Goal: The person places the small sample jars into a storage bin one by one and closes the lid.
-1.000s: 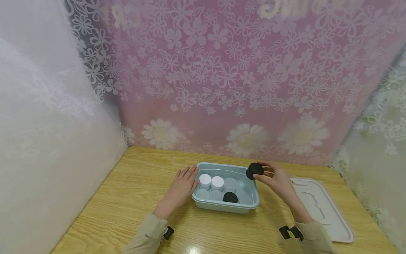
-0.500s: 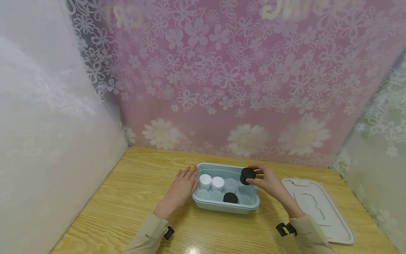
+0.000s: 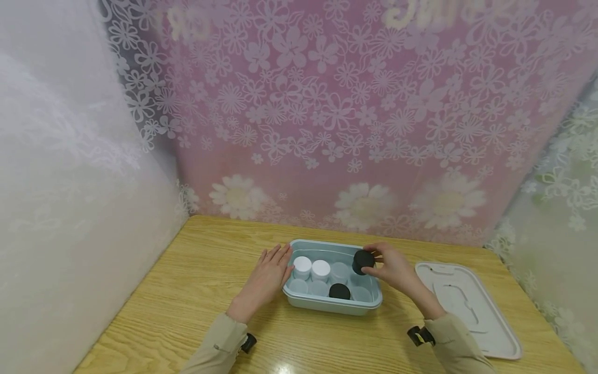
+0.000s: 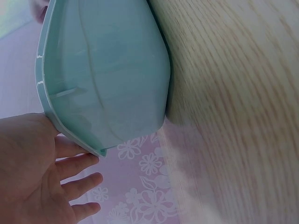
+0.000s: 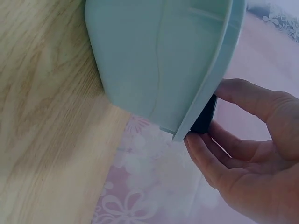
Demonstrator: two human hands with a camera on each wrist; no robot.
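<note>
1. The left hand (image 3: 267, 276) lies on the desk (image 3: 196, 291) against the left end of the teal bin (image 3: 333, 305). Its fingers (image 4: 77, 164) are straight and spread, touching the bin's rim without curling round it. In my judgement this hand only steadies the bin.

2. The bin sits near the middle of the desk, toward its far edge. Two white-capped jars (image 3: 311, 267) stand along the bin's far left side, with several clear jars (image 3: 339, 271) beside and in front of them. One black-capped jar (image 3: 339, 291) stands by the near wall, right of middle.

3. The right hand (image 3: 393, 267) pinches a black jar (image 3: 362, 261) between thumb and fingers (image 5: 243, 97), narrowed onto its sides. The jar is just inside the bin's far right corner, at about rim height; I cannot tell whether it has touched the bottom.

4. The step in hand looks like setting this black jar down among the others. The next move calls for lowering it straight into the free spot at the far right, keeping clear of the clear jars, then loosening the pinch once it rests level.

5. A flat white lid (image 3: 467, 306) lies at the right edge of the desk, well apart from the bin.
</note>
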